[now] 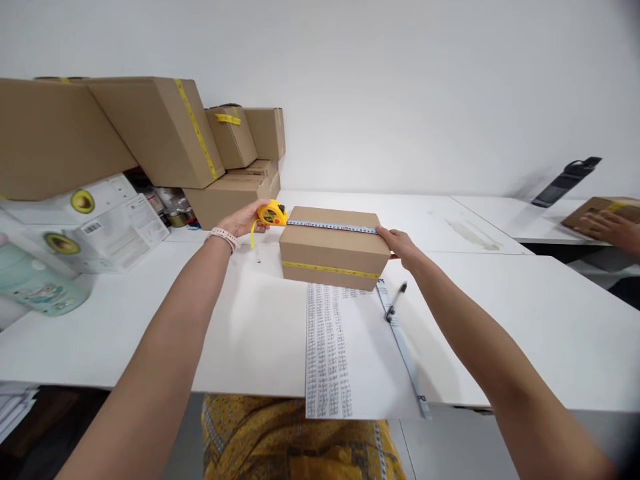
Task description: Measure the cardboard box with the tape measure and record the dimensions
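Observation:
A small cardboard box (334, 257) with a yellow tape stripe sits on the white table (500, 313) in front of me. My left hand (246, 219) grips a yellow tape measure (273, 214) at the box's top left edge. The measure's blade (333, 227) runs across the box top to the right edge. There my right hand (400, 243) pinches the blade's end against the box corner.
A printed sheet (345, 347) and a black pen (395, 301) lie before the box. Stacked cardboard boxes (150, 130) and white avocado-print boxes (95, 220) fill the left. Another person's hand (613, 229) rests on a box at the far right, near a black object (565, 180).

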The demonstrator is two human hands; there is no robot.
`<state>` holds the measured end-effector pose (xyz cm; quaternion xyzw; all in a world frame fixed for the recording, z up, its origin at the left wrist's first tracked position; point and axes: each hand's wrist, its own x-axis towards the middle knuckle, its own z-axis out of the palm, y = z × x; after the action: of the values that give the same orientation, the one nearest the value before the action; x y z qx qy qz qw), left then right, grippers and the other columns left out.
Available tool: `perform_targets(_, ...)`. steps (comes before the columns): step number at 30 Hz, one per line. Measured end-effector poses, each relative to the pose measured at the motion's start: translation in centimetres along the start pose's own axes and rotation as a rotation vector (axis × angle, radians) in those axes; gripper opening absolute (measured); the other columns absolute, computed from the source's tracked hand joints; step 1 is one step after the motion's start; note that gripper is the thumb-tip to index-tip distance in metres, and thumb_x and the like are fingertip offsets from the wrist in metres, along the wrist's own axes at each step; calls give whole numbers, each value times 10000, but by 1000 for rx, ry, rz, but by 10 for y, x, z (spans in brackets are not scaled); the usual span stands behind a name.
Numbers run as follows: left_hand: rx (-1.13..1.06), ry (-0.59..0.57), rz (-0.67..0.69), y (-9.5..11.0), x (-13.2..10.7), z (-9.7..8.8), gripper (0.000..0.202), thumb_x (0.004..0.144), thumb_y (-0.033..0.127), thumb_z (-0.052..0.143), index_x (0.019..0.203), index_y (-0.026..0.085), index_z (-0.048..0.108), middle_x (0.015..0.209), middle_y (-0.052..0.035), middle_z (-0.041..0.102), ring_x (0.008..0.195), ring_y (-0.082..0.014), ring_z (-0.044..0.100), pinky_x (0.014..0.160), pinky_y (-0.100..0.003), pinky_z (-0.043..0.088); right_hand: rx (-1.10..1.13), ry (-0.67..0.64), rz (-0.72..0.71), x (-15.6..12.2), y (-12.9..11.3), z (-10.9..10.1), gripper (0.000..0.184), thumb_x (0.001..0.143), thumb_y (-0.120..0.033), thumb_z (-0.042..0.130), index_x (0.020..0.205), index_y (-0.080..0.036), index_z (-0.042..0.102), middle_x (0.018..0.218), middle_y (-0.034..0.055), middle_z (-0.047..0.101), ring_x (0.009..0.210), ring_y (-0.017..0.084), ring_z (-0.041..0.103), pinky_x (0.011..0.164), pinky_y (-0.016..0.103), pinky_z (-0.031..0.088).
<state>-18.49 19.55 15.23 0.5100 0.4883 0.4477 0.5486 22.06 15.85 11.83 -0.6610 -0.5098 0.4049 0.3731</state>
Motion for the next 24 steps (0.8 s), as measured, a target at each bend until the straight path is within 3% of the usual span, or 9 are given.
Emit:
perform_targets(5, -7, -39, -20, -2, -4, 1, 348, 791, 445, 747, 968, 153, 680, 867, -94, 708, 575, -144, 605, 508, -261, 490, -8, 21, -20, 4, 1, 3, 342, 922, -504, 595, 801, -184, 607, 971, 113, 712, 794, 193, 637, 626, 292, 484)
perform_targets(9, 15, -15, 17, 6, -14, 5, 334, 796, 409, 744, 997, 149, 686, 940, -105, 730, 697, -173, 667, 546, -250, 526, -124, 158, -82, 13, 4, 6, 348, 917, -461, 613, 689, -200, 569, 804, 74, 665, 713, 173, 559, 617, 289, 417)
perform_targets(12, 53, -4, 72, 13, -37, 9, 332, 791, 383, 754, 1010, 139, 705, 1022, -119, 743, 818, -200, 697, 599, -247, 563, -110, 237, -116, 17, -1, 3, 332, 905, -419, 629, 664, -208, 540, 724, 33, 611, 673, 150, 499, 640, 285, 397)
perform_targets(14, 65, -57, 102, 10, -67, 18, 363, 805, 397, 741, 1052, 132, 716, 1078, -139, 742, 872, -219, 698, 593, -241, 568, -1, 248, -187, 17, -10, -1, 310, 918, -410, 604, 692, -205, 549, 714, 13, 580, 661, 138, 466, 648, 279, 391)
perform_targets(17, -31, -379, 4, -17, -129, 52, 482, 842, 468, 702, 1221, 173, 665, 1159, -162, 716, 820, -231, 706, 575, -294, 594, 81, 162, -352, 13, -29, -2, 298, 936, -434, 565, 758, -197, 599, 761, 15, 583, 707, 142, 477, 682, 277, 397)
perform_targets(20, -242, -672, -164, -56, -186, 106, 585, 744, 446, 810, 1238, 205, 609, 1100, -126, 705, 714, -223, 732, 581, -317, 593, -46, -134, -453, 13, -50, 9, 313, 926, -486, 576, 828, -198, 649, 924, 52, 658, 834, 183, 555, 753, 299, 433)
perform_targets(22, -338, -599, -192, -71, -203, 141, 622, 762, 441, 798, 1284, 209, 551, 1110, -99, 675, 720, -215, 747, 636, -319, 585, -170, -291, -473, 20, -63, 23, 336, 920, -529, 573, 872, -207, 659, 1010, 72, 683, 864, 211, 581, 768, 328, 453)
perform_targets(24, -379, -455, -142, -70, -201, 166, 570, 785, 460, 776, 1233, 188, 552, 1108, -84, 656, 677, -192, 739, 628, -299, 558, -248, -299, -469, 35, -73, 38, 340, 926, -527, 549, 894, -206, 656, 1029, 86, 694, 844, 218, 586, 770, 346, 464)
